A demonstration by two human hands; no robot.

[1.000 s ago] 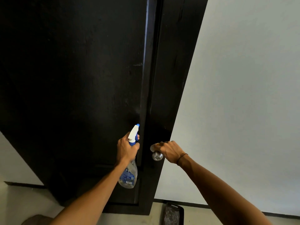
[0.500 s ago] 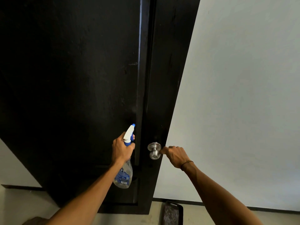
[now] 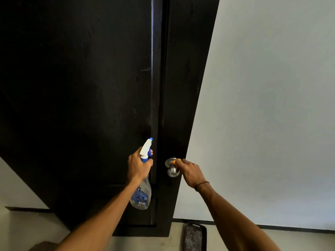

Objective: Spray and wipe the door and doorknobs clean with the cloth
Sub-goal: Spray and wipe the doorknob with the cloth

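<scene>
The black door [image 3: 90,87] filled the frame from nine to twelve o'clock, its edge turned toward the person, likely so both faces and the knob could be reached. The pale wall [image 3: 272,105] took up the three o'clock side. At six o'clock a dark mat [image 3: 194,236] lay on the floor by the door's foot.

The left hand [image 3: 138,166] gripped the spray bottle [image 3: 141,196] round its neck just left of centre, nozzle up and aimed at the door face, probably kept ready for the next burst.

The right hand [image 3: 190,172] curled its fingers, pinching a scrap of orange cloth [image 3: 174,161] against the plate behind the steel doorknob [image 3: 173,171], just right of centre. That suggested the knob's base was being wiped; most of the cloth was hidden.
</scene>
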